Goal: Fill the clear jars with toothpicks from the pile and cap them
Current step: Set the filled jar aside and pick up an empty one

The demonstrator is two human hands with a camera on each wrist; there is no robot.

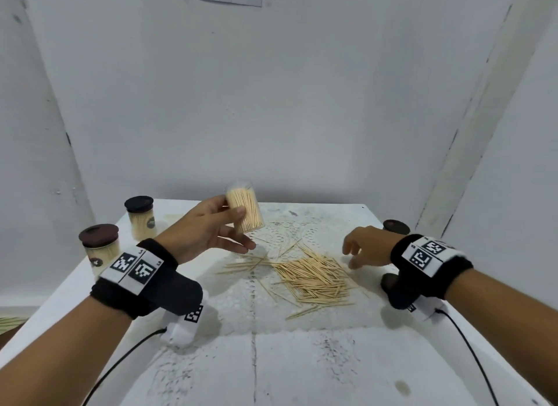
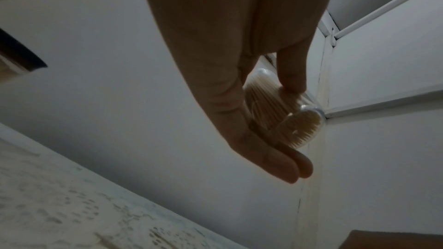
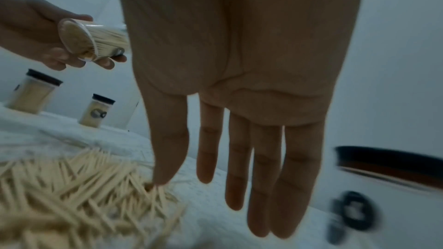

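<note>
While the toothpick pile [image 1: 314, 280] lies loose on the counter [image 1: 302, 360], light, thin and apt to scatter, the right hand [image 1: 365, 248] hangs over the pile's right edge, fingers relaxed, grip empty. Beyond the pile, the left hand [image 1: 208, 227] pinches the slick, filled, uncapped jar [image 1: 245, 209] mid-wall, tilted above the counter.

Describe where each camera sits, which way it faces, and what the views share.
Head: worn high, looks down at the table; both forearms, left hand and right hand show.
Left wrist: looks along the palm up at the walls; fingers hold the jar.
Right wrist: looks along the open palm at the toothpick pile.
Shared: all show the jar; head and right wrist share the pile.
</note>
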